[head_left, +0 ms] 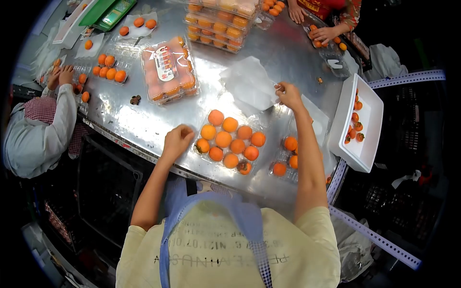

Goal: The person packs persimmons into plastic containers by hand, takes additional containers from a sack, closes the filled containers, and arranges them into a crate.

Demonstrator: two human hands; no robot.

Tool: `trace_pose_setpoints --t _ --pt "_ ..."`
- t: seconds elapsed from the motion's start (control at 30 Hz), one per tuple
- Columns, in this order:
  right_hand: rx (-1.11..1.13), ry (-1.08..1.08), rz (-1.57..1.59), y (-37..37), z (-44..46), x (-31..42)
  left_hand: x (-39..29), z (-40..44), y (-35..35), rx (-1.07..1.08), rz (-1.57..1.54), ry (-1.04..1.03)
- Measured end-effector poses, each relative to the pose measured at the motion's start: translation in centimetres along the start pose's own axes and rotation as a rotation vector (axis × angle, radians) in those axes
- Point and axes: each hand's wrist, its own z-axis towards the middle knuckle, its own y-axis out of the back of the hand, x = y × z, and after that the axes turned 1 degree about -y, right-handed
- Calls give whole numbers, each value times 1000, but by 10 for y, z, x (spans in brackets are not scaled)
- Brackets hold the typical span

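A clear plastic tray (196, 152) with several orange persimmons (223, 139) in rows lies in front of me. Two fruits at its near edge show dark, leafy tops. To the tray's left, my left hand (178, 141) hovers with its fingers curled together, and nothing shows in them. Beyond the tray, my right hand (288, 94) pinches the right edge of a thin, whitish translucent sheet (249, 81), which spreads over the metal table. Under my right forearm, partly hidden, sits another clear tray with persimmons (279, 169).
A labelled, closed fruit pack (169, 72) and stacked packs (218, 26) stand farther back. At right is a white box (372, 103) with persimmons. Co-workers' hands handle fruit at the left (66, 75) and far right (324, 34). The table's near edge (144, 149) borders me.
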Motion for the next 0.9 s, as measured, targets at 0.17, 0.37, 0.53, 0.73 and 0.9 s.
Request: trace_pose_setpoints --t 0.17,0.37,0.53,0.73,0.9 --pt "90 0 -79 -4 18 -6 -26 61 -33 -119 69 -275" --pt "27 -18 -22 -5 15 2 -64 121 -73 -21 478 -763" --pt "-38 -80 268 -15 9 -4 -87 121 -101 357 715 -536" --pt "-185 127 -184 -24 6 5 -94 106 -130 267 519 -525" --pt "-224 242 -274 -33 19 30 -89 107 -136 80 473 -620"
